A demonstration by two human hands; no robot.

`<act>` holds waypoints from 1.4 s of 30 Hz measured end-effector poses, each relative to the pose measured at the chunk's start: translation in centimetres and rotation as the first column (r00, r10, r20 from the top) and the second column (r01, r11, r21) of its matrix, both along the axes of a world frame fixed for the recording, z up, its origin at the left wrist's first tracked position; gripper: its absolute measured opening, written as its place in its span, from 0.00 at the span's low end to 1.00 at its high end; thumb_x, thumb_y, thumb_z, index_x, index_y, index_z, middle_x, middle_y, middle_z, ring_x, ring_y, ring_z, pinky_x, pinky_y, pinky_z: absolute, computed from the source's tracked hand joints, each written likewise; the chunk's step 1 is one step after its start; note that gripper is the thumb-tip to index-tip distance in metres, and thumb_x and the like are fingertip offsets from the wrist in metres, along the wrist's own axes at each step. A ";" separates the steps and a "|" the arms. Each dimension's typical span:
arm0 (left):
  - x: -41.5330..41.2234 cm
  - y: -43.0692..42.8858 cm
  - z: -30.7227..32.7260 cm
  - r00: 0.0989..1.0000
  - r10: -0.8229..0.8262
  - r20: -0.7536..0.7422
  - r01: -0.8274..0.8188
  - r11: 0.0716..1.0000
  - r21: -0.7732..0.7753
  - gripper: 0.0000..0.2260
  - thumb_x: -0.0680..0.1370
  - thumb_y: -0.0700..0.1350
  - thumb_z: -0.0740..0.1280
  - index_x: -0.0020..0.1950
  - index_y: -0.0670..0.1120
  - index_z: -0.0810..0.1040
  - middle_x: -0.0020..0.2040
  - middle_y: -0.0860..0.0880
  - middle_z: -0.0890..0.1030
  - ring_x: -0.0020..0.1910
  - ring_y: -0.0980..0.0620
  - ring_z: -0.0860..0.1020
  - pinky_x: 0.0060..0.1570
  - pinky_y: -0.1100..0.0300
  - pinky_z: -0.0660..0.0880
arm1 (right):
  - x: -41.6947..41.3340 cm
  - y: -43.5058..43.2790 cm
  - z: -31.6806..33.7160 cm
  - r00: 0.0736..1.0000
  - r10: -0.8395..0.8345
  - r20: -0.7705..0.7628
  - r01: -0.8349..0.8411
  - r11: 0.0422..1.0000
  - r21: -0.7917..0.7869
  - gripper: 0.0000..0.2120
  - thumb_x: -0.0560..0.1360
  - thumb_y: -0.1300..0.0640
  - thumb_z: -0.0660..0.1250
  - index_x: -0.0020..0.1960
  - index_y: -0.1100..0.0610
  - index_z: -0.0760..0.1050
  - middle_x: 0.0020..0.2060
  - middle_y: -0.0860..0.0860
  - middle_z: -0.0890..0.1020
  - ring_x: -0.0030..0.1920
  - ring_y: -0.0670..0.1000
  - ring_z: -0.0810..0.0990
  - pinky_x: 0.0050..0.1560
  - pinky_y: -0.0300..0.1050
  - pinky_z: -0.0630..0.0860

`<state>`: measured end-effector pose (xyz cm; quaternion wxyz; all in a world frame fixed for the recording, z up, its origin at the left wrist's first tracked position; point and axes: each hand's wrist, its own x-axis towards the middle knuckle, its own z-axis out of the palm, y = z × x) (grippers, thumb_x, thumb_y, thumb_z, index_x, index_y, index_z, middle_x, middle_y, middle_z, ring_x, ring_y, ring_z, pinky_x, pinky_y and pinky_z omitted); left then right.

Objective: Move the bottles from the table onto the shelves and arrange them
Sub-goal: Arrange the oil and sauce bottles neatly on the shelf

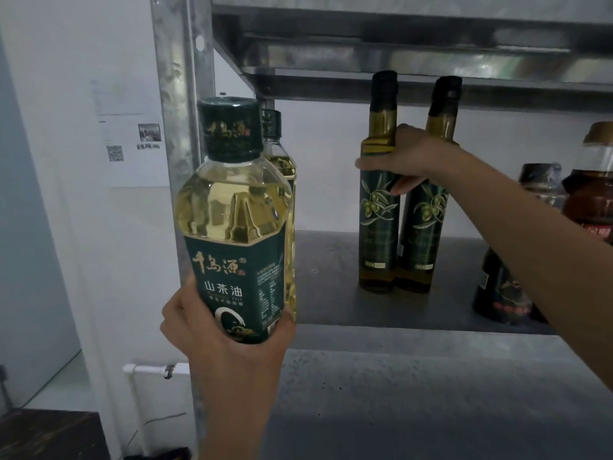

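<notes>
The lone head view faces forward, close to the shelf (381,280), seemingly at shelf height.

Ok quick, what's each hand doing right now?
Left hand: closed around the base of the camellia oil bottle, held up by the shelf.
Right hand: gripping the left olive oil bottle, which stands on the shelf.

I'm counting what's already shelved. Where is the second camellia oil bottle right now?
In the head view, the second camellia oil bottle stands at the shelf's left end, mostly hidden behind the matching bottle held in the left hand.
</notes>
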<state>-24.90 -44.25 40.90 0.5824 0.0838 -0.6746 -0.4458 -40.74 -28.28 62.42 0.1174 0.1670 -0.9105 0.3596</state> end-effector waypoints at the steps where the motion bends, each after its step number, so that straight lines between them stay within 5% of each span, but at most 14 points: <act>1: 0.0 0.0 0.1 1.000 0.002 0.003 -0.002 1.000 -0.003 0.45 0.55 0.34 0.81 0.69 0.40 0.66 0.59 0.44 0.66 0.55 0.60 0.58 0.45 0.82 0.62 | -0.1 0.2 -0.3 1.000 -0.012 -0.004 0.012 1.000 -0.006 0.29 0.69 0.45 0.74 0.62 0.57 0.66 0.51 0.54 0.76 0.38 0.50 0.81 0.29 0.39 0.80; 4: 0.1 0.0 0.4 1.000 0.002 0.010 -0.002 1.000 -0.002 0.46 0.55 0.37 0.82 0.69 0.40 0.66 0.59 0.41 0.68 0.54 0.60 0.58 0.46 0.82 0.61 | 0.0 0.7 -1.2 0.998 -0.028 -0.050 0.025 0.998 -0.052 0.35 0.66 0.47 0.76 0.65 0.57 0.62 0.48 0.53 0.75 0.38 0.50 0.79 0.32 0.43 0.81; 8: 0.3 -0.1 0.8 0.999 -0.046 -0.013 0.047 0.996 0.071 0.47 0.55 0.43 0.80 0.72 0.47 0.64 0.58 0.53 0.64 0.57 0.60 0.60 0.45 0.81 0.63 | 0.4 0.9 -3.6 0.992 -0.033 -0.121 0.015 0.990 -0.142 0.30 0.67 0.49 0.76 0.61 0.56 0.63 0.47 0.52 0.77 0.32 0.49 0.79 0.22 0.37 0.74; 13: 0.6 -0.1 1.3 0.997 -0.072 -0.020 0.074 0.987 0.145 0.46 0.52 0.52 0.75 0.70 0.55 0.65 0.55 0.59 0.63 0.63 0.50 0.66 0.47 0.68 0.66 | -0.1 0.9 -8.1 0.999 -0.016 0.045 0.019 0.998 -0.054 0.27 0.68 0.48 0.75 0.59 0.55 0.65 0.45 0.52 0.78 0.30 0.50 0.80 0.25 0.39 0.75; 17: 0.6 -0.3 1.3 0.999 -0.053 -0.010 0.054 0.988 0.145 0.45 0.52 0.59 0.71 0.69 0.56 0.64 0.53 0.60 0.64 0.62 0.48 0.68 0.50 0.59 0.69 | -0.5 0.5 -10.1 1.000 -0.009 -0.006 0.008 0.995 -0.098 0.22 0.70 0.48 0.73 0.56 0.56 0.69 0.41 0.51 0.80 0.29 0.49 0.79 0.25 0.39 0.74; 24: 0.6 -0.3 1.4 0.998 -0.069 0.017 0.066 0.989 0.135 0.45 0.52 0.59 0.71 0.68 0.54 0.65 0.57 0.54 0.69 0.60 0.52 0.70 0.46 0.72 0.69 | -1.6 -2.5 -11.0 0.993 0.112 -0.026 -0.115 0.975 -0.190 0.22 0.70 0.46 0.72 0.56 0.56 0.69 0.41 0.48 0.79 0.29 0.50 0.79 0.26 0.39 0.74; 29: 0.2 -0.3 1.6 0.998 -0.026 0.061 0.019 0.994 0.110 0.40 0.60 0.43 0.82 0.67 0.50 0.67 0.59 0.48 0.76 0.57 0.48 0.77 0.51 0.52 0.78 | -3.0 -5.0 -11.2 0.974 0.225 -0.029 -0.227 0.957 -0.181 0.25 0.70 0.45 0.72 0.59 0.57 0.68 0.41 0.47 0.79 0.28 0.47 0.78 0.22 0.34 0.71; 32: 0.0 0.4 1.9 0.997 0.027 0.078 -0.036 0.993 0.112 0.36 0.62 0.42 0.81 0.66 0.50 0.69 0.58 0.49 0.76 0.56 0.48 0.77 0.52 0.48 0.78 | -3.5 -5.6 -11.4 0.957 0.287 -0.039 -0.289 0.932 -0.217 0.27 0.69 0.45 0.73 0.60 0.57 0.68 0.49 0.51 0.80 0.31 0.47 0.78 0.22 0.34 0.71; 35: -0.3 0.9 2.3 0.991 0.078 0.106 -0.089 0.991 0.098 0.33 0.62 0.45 0.81 0.63 0.52 0.70 0.57 0.50 0.77 0.55 0.49 0.77 0.52 0.49 0.78 | -3.9 -4.8 -11.8 0.926 0.374 0.044 -0.353 0.902 -0.249 0.26 0.68 0.51 0.76 0.58 0.56 0.66 0.48 0.51 0.77 0.34 0.51 0.80 0.32 0.42 0.79; 38: -0.7 1.3 2.9 0.988 0.101 0.115 -0.116 0.985 0.127 0.30 0.63 0.40 0.80 0.60 0.53 0.71 0.56 0.49 0.78 0.53 0.50 0.78 0.50 0.50 0.78 | -4.6 -3.9 -12.9 0.888 0.426 0.174 -0.402 0.902 -0.159 0.29 0.65 0.59 0.77 0.60 0.56 0.65 0.52 0.54 0.78 0.47 0.57 0.82 0.50 0.54 0.80; 42: -1.1 1.7 3.5 0.984 0.116 0.138 -0.137 0.980 0.146 0.28 0.63 0.40 0.79 0.58 0.54 0.71 0.55 0.47 0.78 0.50 0.54 0.79 0.44 0.59 0.77 | -4.6 -4.3 -13.3 0.919 0.387 0.081 -0.381 0.921 -0.075 0.31 0.67 0.56 0.77 0.65 0.59 0.67 0.61 0.57 0.76 0.60 0.58 0.76 0.55 0.49 0.74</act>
